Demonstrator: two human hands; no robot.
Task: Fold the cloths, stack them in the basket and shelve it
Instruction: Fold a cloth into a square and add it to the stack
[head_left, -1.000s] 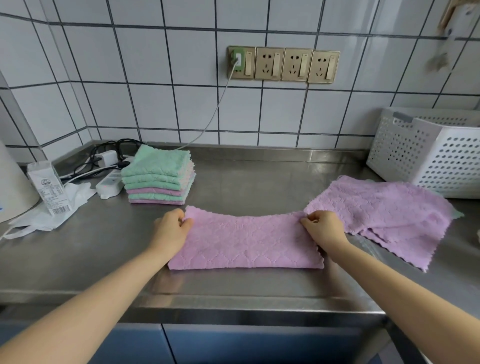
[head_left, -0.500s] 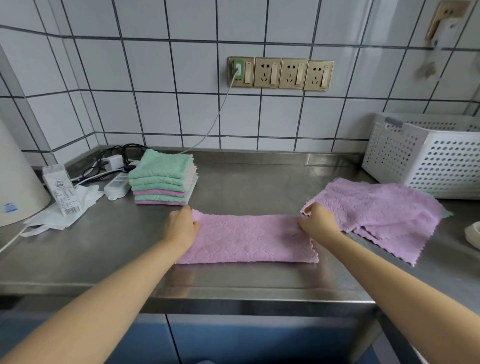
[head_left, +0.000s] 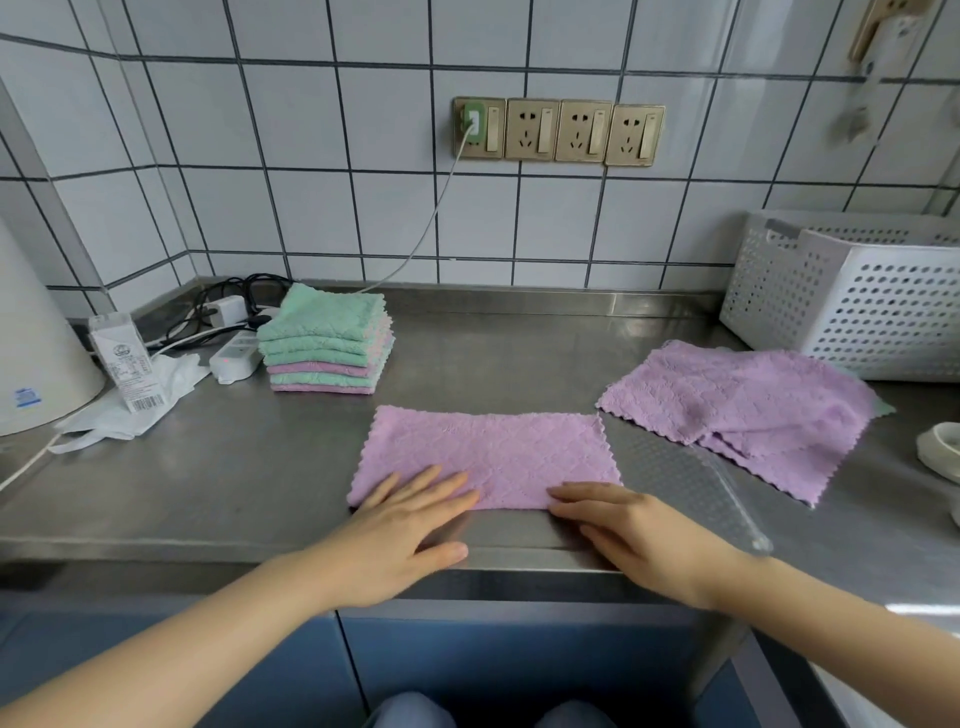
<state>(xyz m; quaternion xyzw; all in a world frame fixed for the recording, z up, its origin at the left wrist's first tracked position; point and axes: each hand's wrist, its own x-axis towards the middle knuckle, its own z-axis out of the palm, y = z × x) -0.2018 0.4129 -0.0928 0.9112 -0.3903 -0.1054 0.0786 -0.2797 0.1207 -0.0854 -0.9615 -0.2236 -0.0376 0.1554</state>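
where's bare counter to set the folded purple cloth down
Bare steel lies between the cloth stack and the basket, behind the purple cloth. The left corner is crowded with cables and a carton.

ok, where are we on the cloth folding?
Done: a stack of folded cloths, green and pink, sits at the back left of the counter. In hand: a purple cloth folded into a strip, left hand and right hand flat at its near edge. Left: the unfolded purple cloths at right, then loading the white basket, apparently empty, and shelving it.
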